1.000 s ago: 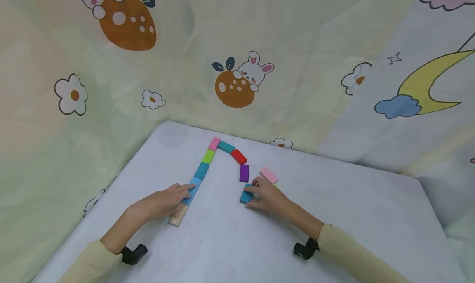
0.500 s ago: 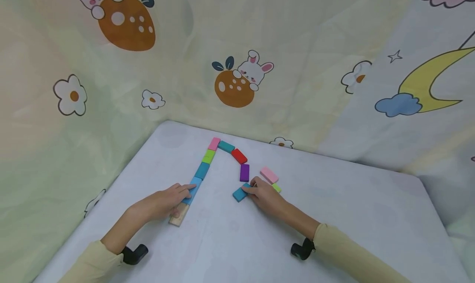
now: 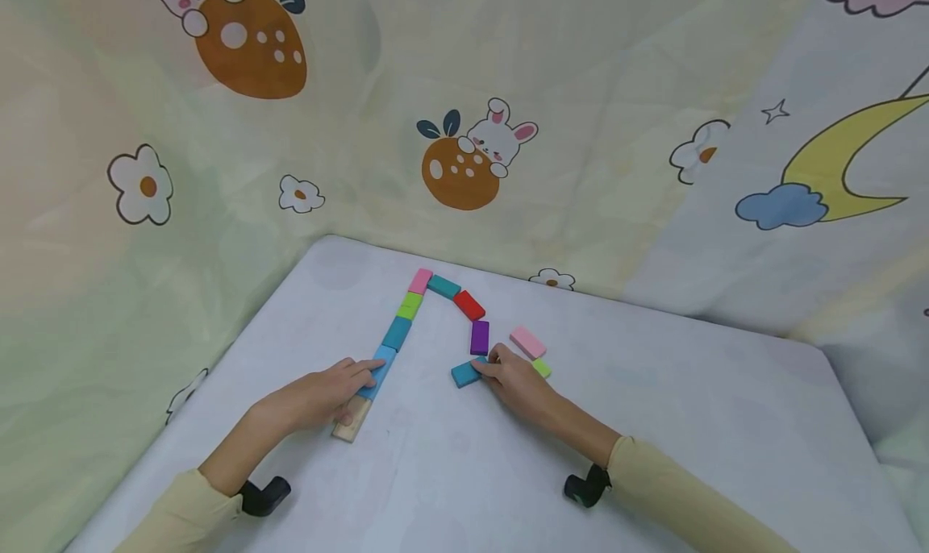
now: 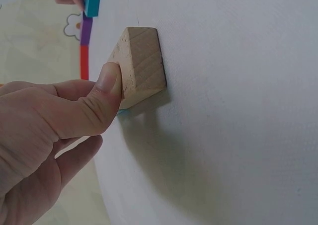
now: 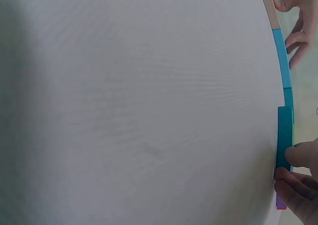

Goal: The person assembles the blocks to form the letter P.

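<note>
My left hand [image 3: 327, 392] rests on the straight row of blocks, its fingertips on the light blue block [image 3: 386, 355] and its thumb on the wooden block [image 3: 352, 428] at the row's near end. In the left wrist view that thumb presses the top of the same wooden block [image 4: 145, 61]. My right hand [image 3: 521, 382] pinches a teal block [image 3: 464, 373] between thumb and fingers, just below the purple block [image 3: 480, 338]. From the right wrist, the held teal block [image 5: 284, 130] shows its long side, with thumb and fingertips at one end.
Farther up the row lie a darker blue block [image 3: 397, 334], a green block [image 3: 410, 305] and a pink block [image 3: 420, 280]. A teal-green block [image 3: 443, 286] and a red block [image 3: 469, 305] curve toward the purple one. Beside my right hand are a loose pink block [image 3: 527, 342] and a small lime block [image 3: 541, 367].
My right hand has shifted slightly left and turned the teal block from nearly lengthwise to slanting sideways, its free end now pointing left. The left hand has stayed in place.
</note>
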`<state>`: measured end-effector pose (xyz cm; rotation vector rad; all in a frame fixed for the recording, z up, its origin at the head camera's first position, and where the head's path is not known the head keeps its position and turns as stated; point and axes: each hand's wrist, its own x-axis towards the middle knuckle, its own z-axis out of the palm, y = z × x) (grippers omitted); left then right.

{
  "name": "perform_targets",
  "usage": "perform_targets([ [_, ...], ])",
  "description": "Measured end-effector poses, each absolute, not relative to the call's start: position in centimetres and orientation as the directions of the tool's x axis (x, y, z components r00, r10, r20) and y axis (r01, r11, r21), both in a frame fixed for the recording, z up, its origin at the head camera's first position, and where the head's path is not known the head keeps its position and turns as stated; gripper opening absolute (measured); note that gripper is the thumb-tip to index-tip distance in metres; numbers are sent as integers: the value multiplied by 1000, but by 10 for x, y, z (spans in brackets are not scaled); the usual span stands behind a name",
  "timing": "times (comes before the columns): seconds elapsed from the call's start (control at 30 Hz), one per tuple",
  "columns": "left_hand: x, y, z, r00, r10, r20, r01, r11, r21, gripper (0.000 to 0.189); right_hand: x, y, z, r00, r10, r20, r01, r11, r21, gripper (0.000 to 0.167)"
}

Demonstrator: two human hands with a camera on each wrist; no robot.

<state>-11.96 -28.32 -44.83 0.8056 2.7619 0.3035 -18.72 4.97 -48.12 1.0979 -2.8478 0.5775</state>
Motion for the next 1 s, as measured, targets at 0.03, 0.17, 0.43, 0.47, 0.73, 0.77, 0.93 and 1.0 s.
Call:
perform_targets([
  [0.03,-120,-283,-448,-816,549,-180,497,826,265,43,-188,49,-482,-749,-641,167,-656,680,-327,35],
  [0.17,-120,-283,-448,-818,538,-203,481,834,272,44,-188,48,-484,-751,-636,177,-655,682,-325,36],
  [0.43,-120,-282,-447,-824,527,-209,473,842,260,45,-187,46,-484,-771,-612,175,-633,707,-316,37],
  [0.47,-120,-282,-446,-823,529,-206,476,841,259,45,-187,46,-483,-773,-610,175,-630,710,-314,38],
  [0.73,-120,-282,-444,-815,552,-177,503,825,259,45,-196,77,-455,-869,-477,136,-495,825,-271,41],
  [0.77,-119,-282,-443,-813,555,-175,506,823,259,45,-200,83,-453,-884,-450,128,-468,848,-249,41],
  [0.93,-119,-283,-443,-804,572,-163,526,812,253,45,-217,102,-453,-925,-374,64,-379,903,-203,46],
  [1.0,-119,-283,-444,-801,578,-156,535,808,247,44,-222,104,-455,-930,-367,27,-363,905,-222,50],
])
